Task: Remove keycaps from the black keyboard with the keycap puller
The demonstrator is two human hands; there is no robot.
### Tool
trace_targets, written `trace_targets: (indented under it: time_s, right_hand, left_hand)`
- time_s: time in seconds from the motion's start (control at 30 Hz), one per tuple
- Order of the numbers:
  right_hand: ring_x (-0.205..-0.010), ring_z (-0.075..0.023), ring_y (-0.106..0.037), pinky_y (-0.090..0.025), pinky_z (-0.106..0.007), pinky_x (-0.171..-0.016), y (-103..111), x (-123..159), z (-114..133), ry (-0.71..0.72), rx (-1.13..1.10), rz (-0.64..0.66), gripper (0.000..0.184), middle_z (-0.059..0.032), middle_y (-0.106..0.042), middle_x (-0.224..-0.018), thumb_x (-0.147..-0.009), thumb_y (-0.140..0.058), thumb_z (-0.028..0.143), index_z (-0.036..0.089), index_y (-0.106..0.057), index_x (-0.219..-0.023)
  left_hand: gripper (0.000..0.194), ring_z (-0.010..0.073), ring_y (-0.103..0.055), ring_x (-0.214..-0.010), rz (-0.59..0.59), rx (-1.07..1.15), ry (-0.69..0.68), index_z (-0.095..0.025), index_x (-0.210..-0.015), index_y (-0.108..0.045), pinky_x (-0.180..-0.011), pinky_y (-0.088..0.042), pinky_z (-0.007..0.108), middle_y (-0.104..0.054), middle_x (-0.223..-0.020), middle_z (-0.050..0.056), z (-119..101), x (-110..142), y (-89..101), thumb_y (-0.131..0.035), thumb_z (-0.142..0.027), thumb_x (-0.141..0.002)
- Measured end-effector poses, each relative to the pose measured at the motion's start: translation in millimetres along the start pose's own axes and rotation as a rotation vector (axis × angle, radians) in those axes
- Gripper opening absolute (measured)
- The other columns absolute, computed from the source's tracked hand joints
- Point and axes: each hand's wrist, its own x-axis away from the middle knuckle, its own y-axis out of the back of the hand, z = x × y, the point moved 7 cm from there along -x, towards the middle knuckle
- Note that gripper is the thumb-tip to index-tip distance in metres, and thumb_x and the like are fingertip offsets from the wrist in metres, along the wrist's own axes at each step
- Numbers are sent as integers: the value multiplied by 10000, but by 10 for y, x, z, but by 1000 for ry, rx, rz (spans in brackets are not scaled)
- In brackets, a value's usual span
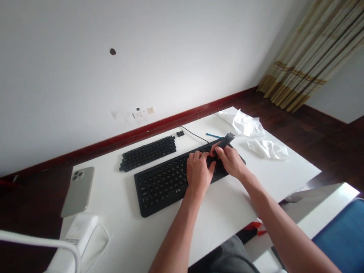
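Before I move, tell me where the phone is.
In the head view, the phone lies near the left edge of the table, left of the keyboard and beyond the white device.

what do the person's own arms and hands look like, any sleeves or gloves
The left forearm and right forearm are bare, with no sleeves in view. The left hand and right hand wear no gloves. No watch or bracelet shows; some fingers are hidden.
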Motion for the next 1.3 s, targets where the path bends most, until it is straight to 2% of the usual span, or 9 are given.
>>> trace_targets:
  time_s: [0.1,0.17,0.3,0.43,0.57,0.67,0.8,1.03,1.3]
  right_hand:
    - [-871,-284,-717,-528,-387,-806,-60,-7,185,63,132,33,409,-82,-761,-943,-1104,-417,523,234,-696,-1028]
    - [-850,-297,-725,-503,-375,-749,-113,-19,269,58,241,49,374,-92,-757,-911,-1103,-425,505,231,-668,-1028]
    - [-738,-290,-712,-413,-345,-621,-202,-66,370,16,450,66,324,-110,-757,-885,-1096,-450,477,230,-641,-1006]
    - [-675,-280,-698,-367,-336,-584,-208,-123,405,12,521,62,338,-103,-747,-802,-1094,-452,486,234,-638,-967]
    - [-712,-285,-708,-423,-339,-636,-106,-121,293,-27,377,63,363,-77,-736,-768,-1082,-453,514,245,-641,-926]
    - [-810,-273,-714,-490,-349,-738,-6,-69,155,-58,205,63,422,-65,-755,-855,-1078,-441,550,239,-670,-907]
    - [-911,-256,-698,-518,-357,-835,51,-14,4,-57,36,89,471,-61,-760,-996,-1070,-449,592,221,-713,-949]
    - [-859,-239,-661,-515,-350,-820,53,-65,-67,-19,-74,133,479,-65,-740,-957,-1066,-474,608,208,-716,-965]
    - [-864,-241,-657,-526,-358,-821,70,-72,-183,15,-175,189,488,-85,-762,-1052,-1081,-441,615,220,-725,-1049]
  left_hand:
    - [218,268,-588,-1038,1,1,-4,-217,-1153,-689,-967,-500,409,-665,-1071,72,4,-4,-1,-748,-278,-952]
    - [204,270,-592,-1029,-3,-5,1,-200,-1145,-685,-956,-504,409,-668,-1055,79,12,-10,-2,-732,-276,-961]
    - [143,274,-602,-1035,-6,1,10,-181,-1096,-682,-969,-503,416,-678,-1050,93,28,-31,-15,-703,-238,-967]
    - [145,276,-609,-1046,-2,19,22,-172,-1084,-687,-990,-497,421,-687,-1059,101,41,-40,-29,-720,-222,-952]
    - [207,276,-607,-1058,-16,32,16,-189,-1101,-697,-986,-502,419,-686,-1067,84,34,-21,-7,-776,-265,-926]
    - [207,268,-604,-1062,-19,56,14,-214,-1100,-712,-989,-503,411,-679,-1073,71,28,-5,19,-793,-277,-920]
    - [216,264,-600,-1058,-11,67,22,-222,-1114,-726,-988,-501,403,-673,-1060,70,29,0,34,-796,-280,-918]
    - [208,264,-596,-1040,-16,71,19,-232,-1119,-743,-968,-504,399,-673,-1046,66,36,5,23,-793,-287,-924]
    - [255,274,-590,-1035,-34,73,9,-223,-1143,-747,-957,-491,397,-685,-1048,76,40,-2,-7,-818,-282,-906]
